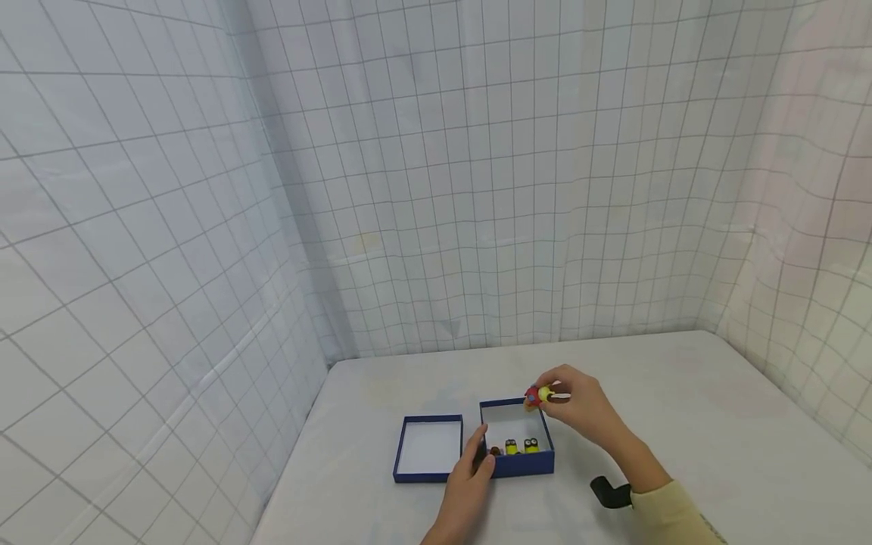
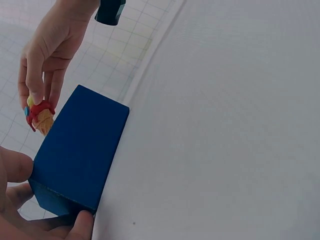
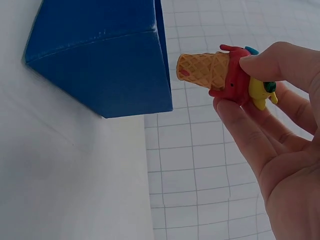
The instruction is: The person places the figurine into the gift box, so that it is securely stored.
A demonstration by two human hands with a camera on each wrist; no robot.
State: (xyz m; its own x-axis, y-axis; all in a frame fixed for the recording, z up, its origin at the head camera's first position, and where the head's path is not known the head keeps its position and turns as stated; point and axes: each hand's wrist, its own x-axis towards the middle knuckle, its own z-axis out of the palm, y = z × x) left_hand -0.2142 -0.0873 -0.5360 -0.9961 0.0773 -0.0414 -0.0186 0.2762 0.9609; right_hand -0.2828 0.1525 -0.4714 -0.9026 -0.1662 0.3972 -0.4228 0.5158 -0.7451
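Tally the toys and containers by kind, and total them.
Cone toy: 1
Yellow toys in the box: 2
Brown toy, partly hidden: 1
Box: 1
Tray: 1
Total: 6 visible; the box may hide more.

A pale yellow sleeve (image 1: pixel 671 515) meets a black wrist-worn device (image 1: pixel 609 493).

Site: looks like a makeshift booth, lab or studio; cannot tell which. White table (image 1: pixel 647 393) taken as reference. Creased, grid-lined white sheeting (image 1: pixel 436 189) hangs behind the table and along its left and right, 3 sides.
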